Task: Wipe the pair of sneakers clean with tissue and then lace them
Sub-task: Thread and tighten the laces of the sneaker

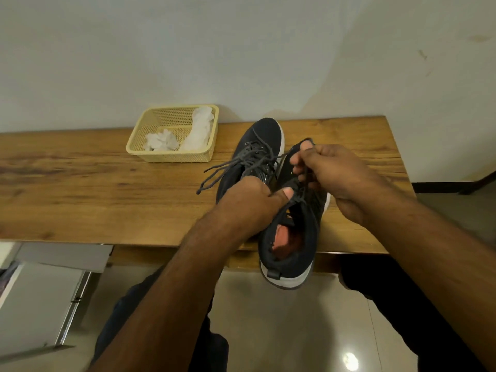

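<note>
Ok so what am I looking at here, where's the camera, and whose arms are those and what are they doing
The camera sits on a person's head, looking down at their own bare arms; there is no robot. A wooden table stands against a wall. On it, a yellow basket holds crumpled tissue. Two dark sneakers are there: the far sneaker lies on the table, laced, with loose lace ends. The near sneaker hangs over the table's edge. The left hand and the right hand each pinch its lace, so the person seems to be lacing it.
</note>
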